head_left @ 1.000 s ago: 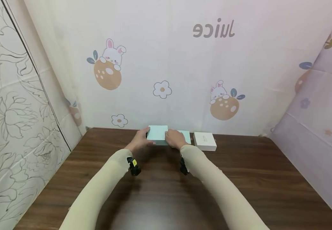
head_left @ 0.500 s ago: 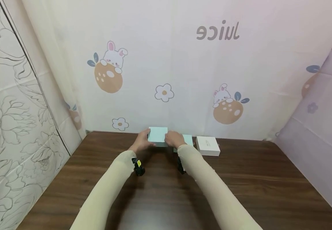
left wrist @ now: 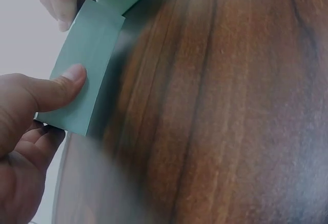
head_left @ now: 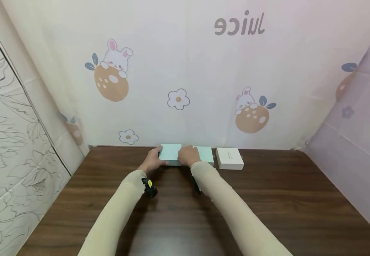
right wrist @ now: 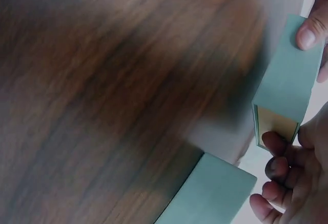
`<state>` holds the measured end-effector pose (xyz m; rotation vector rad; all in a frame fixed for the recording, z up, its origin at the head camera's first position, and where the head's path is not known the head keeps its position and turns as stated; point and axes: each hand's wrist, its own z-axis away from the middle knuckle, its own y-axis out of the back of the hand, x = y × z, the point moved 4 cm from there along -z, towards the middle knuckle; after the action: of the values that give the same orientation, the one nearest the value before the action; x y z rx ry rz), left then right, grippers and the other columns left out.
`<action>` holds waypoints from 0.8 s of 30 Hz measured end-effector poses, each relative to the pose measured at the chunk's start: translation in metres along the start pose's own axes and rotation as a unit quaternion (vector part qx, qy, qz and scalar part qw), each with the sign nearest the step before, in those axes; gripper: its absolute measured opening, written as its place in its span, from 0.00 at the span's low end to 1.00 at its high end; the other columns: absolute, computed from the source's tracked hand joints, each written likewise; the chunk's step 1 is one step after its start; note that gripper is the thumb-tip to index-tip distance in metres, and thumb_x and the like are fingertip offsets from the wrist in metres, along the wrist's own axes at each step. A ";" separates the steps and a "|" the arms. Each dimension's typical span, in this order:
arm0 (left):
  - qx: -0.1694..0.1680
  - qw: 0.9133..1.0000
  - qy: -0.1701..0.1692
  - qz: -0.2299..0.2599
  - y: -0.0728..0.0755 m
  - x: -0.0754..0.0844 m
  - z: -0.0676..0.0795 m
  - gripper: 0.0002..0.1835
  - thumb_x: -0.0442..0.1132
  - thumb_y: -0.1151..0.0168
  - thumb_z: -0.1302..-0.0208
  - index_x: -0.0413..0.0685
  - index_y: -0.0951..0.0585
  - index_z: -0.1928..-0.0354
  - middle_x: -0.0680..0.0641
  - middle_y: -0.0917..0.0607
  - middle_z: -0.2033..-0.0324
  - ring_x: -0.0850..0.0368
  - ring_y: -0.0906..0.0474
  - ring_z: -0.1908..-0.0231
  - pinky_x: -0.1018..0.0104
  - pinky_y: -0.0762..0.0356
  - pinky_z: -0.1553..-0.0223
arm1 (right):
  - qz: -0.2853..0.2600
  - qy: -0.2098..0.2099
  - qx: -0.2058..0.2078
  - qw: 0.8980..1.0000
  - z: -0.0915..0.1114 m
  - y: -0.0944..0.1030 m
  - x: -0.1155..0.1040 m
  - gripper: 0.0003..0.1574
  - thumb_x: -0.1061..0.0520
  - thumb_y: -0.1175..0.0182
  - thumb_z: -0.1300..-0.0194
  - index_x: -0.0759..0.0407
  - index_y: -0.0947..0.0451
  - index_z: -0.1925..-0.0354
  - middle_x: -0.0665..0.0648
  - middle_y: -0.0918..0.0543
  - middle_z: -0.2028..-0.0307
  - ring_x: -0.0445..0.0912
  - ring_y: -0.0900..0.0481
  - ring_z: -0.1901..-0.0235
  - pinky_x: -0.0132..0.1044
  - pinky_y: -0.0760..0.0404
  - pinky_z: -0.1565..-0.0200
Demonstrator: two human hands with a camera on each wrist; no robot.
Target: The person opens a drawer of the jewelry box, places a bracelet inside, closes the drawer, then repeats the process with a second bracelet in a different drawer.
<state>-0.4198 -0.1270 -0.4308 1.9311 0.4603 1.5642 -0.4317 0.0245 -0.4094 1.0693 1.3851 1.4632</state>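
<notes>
A mint-green box (head_left: 170,152) is between both hands at the back of the table, low over the wood. My left hand (head_left: 152,160) grips its left end, with the thumb (left wrist: 72,83) flat along the front side and other fingers behind. At the opposite end, my right hand (head_left: 188,155) pinches the box by its edge. One right fingertip (right wrist: 274,141) lies against the cream-coloured end panel, and the remaining fingers are curled beside it. Just right of this box lies a second mint-green box (head_left: 205,155), partly hidden behind the right hand in the head view.
A white box (head_left: 230,158) with small print on its lid lies to the right of the second green box. Behind the dark wooden table (head_left: 268,199) hangs a printed curtain (head_left: 146,71), close to the back edge. A patterned panel (head_left: 5,142) stands along the left.
Both hands have carried the green box slightly left and lower, so more of the second green box shows beside the right hand. The head view has also shifted.
</notes>
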 end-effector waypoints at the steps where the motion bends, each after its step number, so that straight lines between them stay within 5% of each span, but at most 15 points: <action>1: -0.001 1.000 0.004 0.001 0.000 0.000 0.001 0.43 0.31 0.28 0.47 0.27 0.40 0.32 0.31 0.35 0.35 0.40 0.37 0.37 0.50 0.40 0.38 | 0.013 0.002 0.002 1.000 0.000 0.000 -0.002 0.27 0.53 0.58 0.26 0.56 0.21 0.78 0.58 0.19 0.69 0.52 0.23 0.62 0.47 0.27 0.54; 13: -0.011 0.999 0.038 0.008 -0.006 -0.008 0.010 0.45 0.31 0.29 0.47 0.28 0.43 0.31 0.32 0.38 0.33 0.41 0.40 0.35 0.51 0.42 0.37 | 0.083 0.022 0.016 0.996 0.004 -0.013 -0.011 0.24 0.56 0.56 0.28 0.53 0.25 0.81 0.55 0.22 0.70 0.48 0.30 0.65 0.43 0.32 0.57; 24: -0.029 0.998 0.050 -0.008 -0.007 -0.007 0.012 0.44 0.30 0.31 0.46 0.27 0.44 0.31 0.30 0.38 0.34 0.39 0.39 0.37 0.50 0.41 0.38 | 0.089 0.024 0.040 0.995 0.009 -0.016 -0.016 0.19 0.53 0.53 0.27 0.55 0.19 0.68 0.55 0.20 0.69 0.49 0.27 0.63 0.44 0.31 0.57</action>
<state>-0.4093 -0.1285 -0.4422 1.8089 0.4647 1.6513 -0.4185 0.0123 -0.4262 1.2431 1.4229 1.5808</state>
